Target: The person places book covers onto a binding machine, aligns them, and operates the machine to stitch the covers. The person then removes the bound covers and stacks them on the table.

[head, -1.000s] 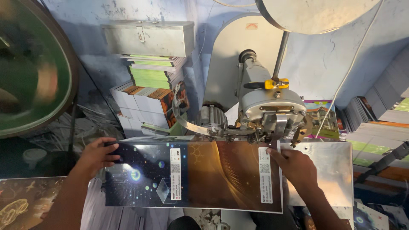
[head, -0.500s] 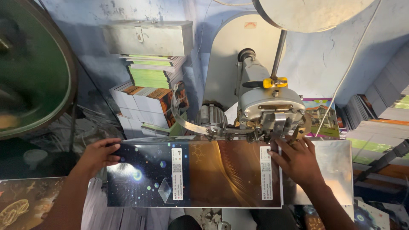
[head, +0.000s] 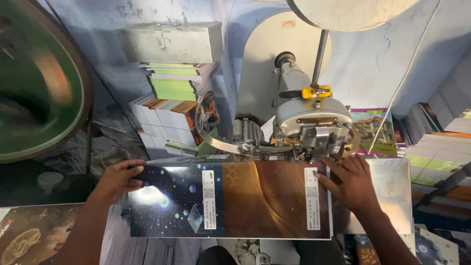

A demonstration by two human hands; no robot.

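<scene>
Both hands press one glossy cover sheet (head: 230, 198) flat (left hand (head: 117, 179) gripping its edge).

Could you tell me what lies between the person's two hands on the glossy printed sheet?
In the head view, between the left hand and right hand lies only the glossy sheet itself, dark starry then amber, with a white label strip.

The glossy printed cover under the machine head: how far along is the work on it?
Done: stacks of printed booklets stand behind the machine.
In hand: the cover sheet lies flat on the metal table, its top edge under the grey machine head. The left hand holds its left end; the right hand presses its right end.
Left: the sheet is not yet pulled away; any stitching is hidden.
</scene>
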